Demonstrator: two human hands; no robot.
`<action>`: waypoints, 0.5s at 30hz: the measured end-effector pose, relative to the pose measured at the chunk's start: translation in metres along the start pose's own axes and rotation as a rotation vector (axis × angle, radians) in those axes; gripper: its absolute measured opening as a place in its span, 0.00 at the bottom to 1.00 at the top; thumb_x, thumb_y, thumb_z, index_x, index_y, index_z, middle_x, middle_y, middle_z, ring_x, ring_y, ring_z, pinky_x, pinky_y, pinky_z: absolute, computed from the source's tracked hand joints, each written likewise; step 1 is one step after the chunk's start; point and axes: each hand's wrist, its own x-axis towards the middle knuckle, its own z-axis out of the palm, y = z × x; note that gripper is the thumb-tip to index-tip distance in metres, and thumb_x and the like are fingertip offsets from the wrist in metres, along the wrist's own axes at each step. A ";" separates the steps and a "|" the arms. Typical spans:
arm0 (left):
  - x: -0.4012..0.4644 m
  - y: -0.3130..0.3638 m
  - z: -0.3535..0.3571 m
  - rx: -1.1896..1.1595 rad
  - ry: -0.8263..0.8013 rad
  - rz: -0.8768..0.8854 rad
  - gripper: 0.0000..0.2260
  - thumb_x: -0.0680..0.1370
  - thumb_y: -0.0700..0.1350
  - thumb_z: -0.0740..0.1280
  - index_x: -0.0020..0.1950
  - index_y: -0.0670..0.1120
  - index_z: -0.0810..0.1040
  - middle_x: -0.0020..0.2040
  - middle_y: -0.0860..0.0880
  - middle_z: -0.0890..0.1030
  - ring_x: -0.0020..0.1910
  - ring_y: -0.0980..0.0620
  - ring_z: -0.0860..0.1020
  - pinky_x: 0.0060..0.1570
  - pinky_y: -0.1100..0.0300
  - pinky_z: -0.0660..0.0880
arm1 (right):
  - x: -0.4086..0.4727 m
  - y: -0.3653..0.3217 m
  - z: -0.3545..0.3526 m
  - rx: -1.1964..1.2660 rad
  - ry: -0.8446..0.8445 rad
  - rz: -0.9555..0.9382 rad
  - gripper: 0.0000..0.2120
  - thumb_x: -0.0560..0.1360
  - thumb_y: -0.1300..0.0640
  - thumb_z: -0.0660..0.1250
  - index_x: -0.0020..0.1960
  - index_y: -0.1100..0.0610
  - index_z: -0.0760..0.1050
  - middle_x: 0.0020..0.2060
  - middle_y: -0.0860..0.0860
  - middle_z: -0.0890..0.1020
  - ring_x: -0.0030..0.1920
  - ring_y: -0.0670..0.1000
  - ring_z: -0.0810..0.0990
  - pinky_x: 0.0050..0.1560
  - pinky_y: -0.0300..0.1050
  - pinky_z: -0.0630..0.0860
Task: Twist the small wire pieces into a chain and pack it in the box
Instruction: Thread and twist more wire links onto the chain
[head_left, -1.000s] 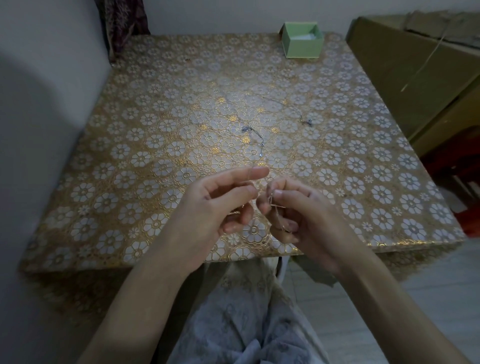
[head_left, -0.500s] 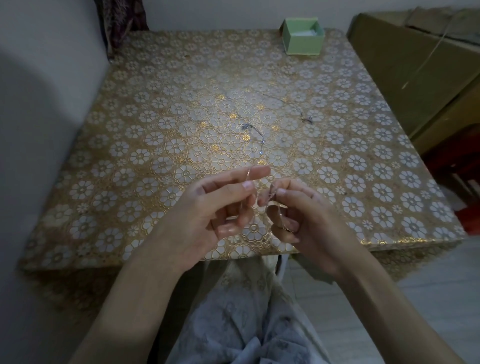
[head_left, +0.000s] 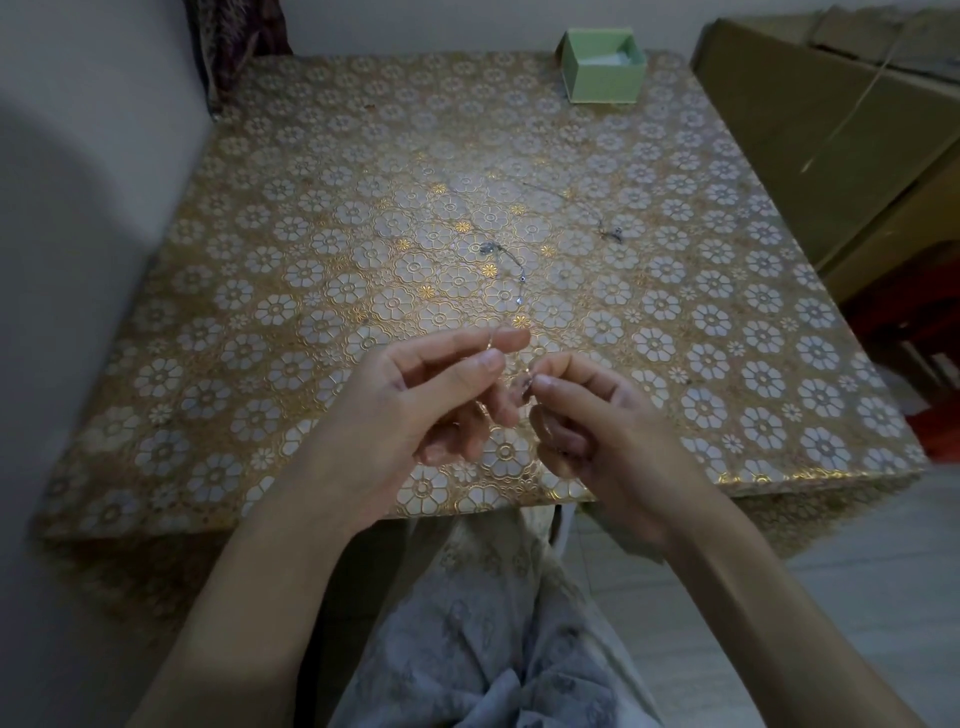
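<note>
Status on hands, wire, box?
Left hand and right hand each pinch wire at table edge. More wire on table. Box open, far side. Nothing blocking.

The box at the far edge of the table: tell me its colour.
Pale green box, open on top with something whitish inside; the head view, the only one, shows it.

No text, label, brand, number or sign can be read anywhere.

A square counter (head_left: 291, 322) under a gold cloth patterned with white flowers stands against a plain pale wall (head_left: 78, 182) on the left. Brown cardboard boxes (head_left: 831, 135) sit to the right. The floor (head_left: 779, 597) has pale tiles. Light is dim.
</note>
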 end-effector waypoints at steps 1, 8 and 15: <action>-0.001 0.002 0.001 0.060 0.014 0.020 0.13 0.69 0.47 0.66 0.52 0.48 0.81 0.31 0.48 0.80 0.23 0.54 0.72 0.19 0.69 0.63 | 0.000 0.000 0.000 -0.022 0.004 -0.008 0.05 0.71 0.58 0.64 0.37 0.52 0.77 0.30 0.52 0.71 0.24 0.43 0.60 0.24 0.35 0.59; -0.005 0.010 0.001 0.407 -0.050 0.202 0.06 0.72 0.44 0.71 0.47 0.50 0.84 0.37 0.48 0.81 0.22 0.56 0.74 0.22 0.70 0.65 | 0.000 -0.004 0.001 -0.124 0.007 -0.071 0.02 0.72 0.57 0.64 0.41 0.55 0.75 0.24 0.43 0.71 0.24 0.42 0.59 0.25 0.34 0.57; -0.004 0.011 -0.001 0.467 -0.047 0.239 0.11 0.72 0.41 0.68 0.50 0.54 0.83 0.42 0.48 0.76 0.26 0.54 0.77 0.22 0.66 0.66 | 0.003 -0.007 0.002 -0.129 0.015 -0.101 0.04 0.72 0.58 0.64 0.42 0.55 0.77 0.25 0.46 0.65 0.24 0.43 0.59 0.24 0.34 0.59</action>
